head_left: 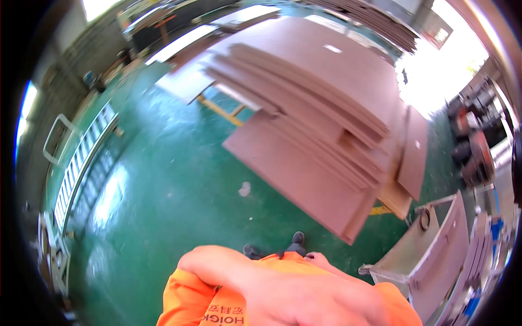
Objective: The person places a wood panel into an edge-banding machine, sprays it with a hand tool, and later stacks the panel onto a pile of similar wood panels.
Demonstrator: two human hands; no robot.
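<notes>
**Worker standing before stacked boards, nothing yet in hand**

A person in orange workwear is standing on a green workshop floor (163,179), looking down at a loose stack of reddish-brown boards (321,125) lying on a yellow frame (223,110) just ahead. One bare forearm (283,288), blurred and very close to the lens, is crossing the lower edge; whether its hand is spread or closed cannot be told, nor which arm it is. No board is being gripped or touched. A grey metal cart (429,244) is waiting at the right.
</notes>
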